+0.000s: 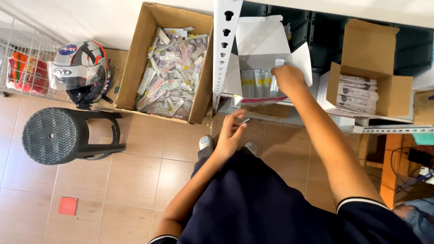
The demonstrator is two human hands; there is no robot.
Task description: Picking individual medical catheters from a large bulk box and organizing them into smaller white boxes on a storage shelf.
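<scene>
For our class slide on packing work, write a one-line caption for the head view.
Right hand places a clear packet in a white box on the shelf; left hand waits open below.

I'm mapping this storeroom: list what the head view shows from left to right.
Wire basket → helmet and black stool below it → large carton of wrapped packets → left hand → right hand in the white box → small open carton.
</scene>
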